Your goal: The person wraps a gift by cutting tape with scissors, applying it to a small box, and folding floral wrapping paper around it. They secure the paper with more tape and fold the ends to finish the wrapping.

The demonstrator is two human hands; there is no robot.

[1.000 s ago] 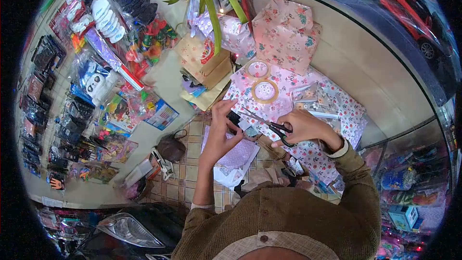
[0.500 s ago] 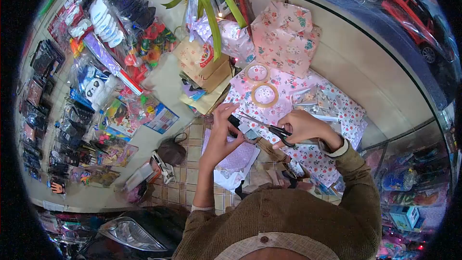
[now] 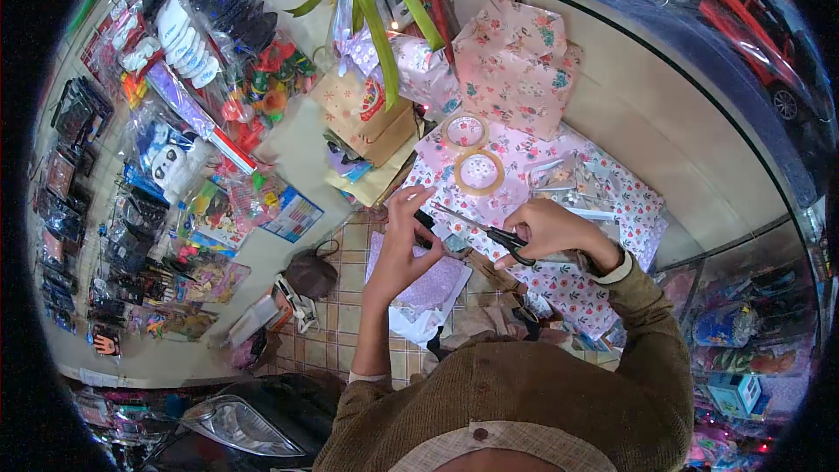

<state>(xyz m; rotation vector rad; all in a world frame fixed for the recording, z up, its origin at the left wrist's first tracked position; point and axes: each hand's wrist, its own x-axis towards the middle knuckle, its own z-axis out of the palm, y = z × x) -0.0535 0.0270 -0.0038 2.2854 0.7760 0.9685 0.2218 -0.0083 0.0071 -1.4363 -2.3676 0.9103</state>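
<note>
My right hand (image 3: 552,229) is closed round the black handles of a pair of scissors (image 3: 481,225), whose blades point left towards my other hand. My left hand (image 3: 404,249) is raised just left of the blade tips, its thumb and fingers curved and apart; I make out nothing held in it. Beneath the scissors lies floral wrapping paper (image 3: 634,197), white and pink with small flowers. Two tape rolls, a nearer one (image 3: 479,172) and a farther one (image 3: 465,131), rest on the paper. A clear-wrapped item (image 3: 568,179) lies on it, right of the rolls.
A pink floral gift bag (image 3: 516,65) stands at the back beside a wrapped parcel with a green ribbon (image 3: 377,26). Paper bags (image 3: 371,122) are stacked left of the paper. Packaged toys (image 3: 179,157) cover the left side. A red toy car (image 3: 725,0) is at upper right.
The view has shifted very slightly. Both hands and the scissors keep nearly the same pose, with the scissors still in my right hand.
</note>
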